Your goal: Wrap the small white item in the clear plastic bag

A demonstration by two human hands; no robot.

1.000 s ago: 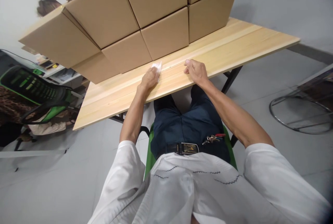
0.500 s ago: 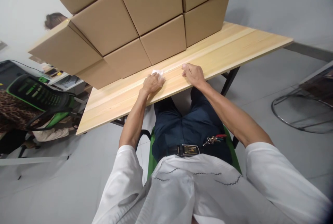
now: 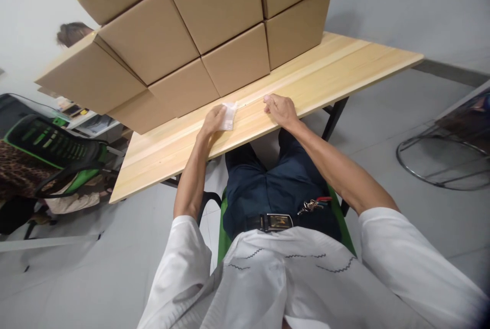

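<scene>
My left hand point(image 3: 213, 120) has its fingers closed on the left side of a small whitish, see-through plastic bag point(image 3: 229, 115). The bag hangs flat over the wooden table point(image 3: 344, 66), most of its face in sight. To its right, separated by a short gap, my right hand point(image 3: 281, 109) is curled above the table's front edge. Its thumb and forefinger are pressed together, and whatever is inside those fingers, if anything, is hidden.
Cardboard boxes point(image 3: 214, 7) are stacked along the table's far side. A black and green mesh chair point(image 3: 57, 140) stands at the left, where a seated person partly shows. The top of another person's head point(image 3: 72, 33) appears behind the boxes. At right is a round metal stool base point(image 3: 440, 186).
My left hand has shifted left and turned, so the plastic bag it covered now shows. My right hand stays nearly in place, still curled. The view has moved slightly.
</scene>
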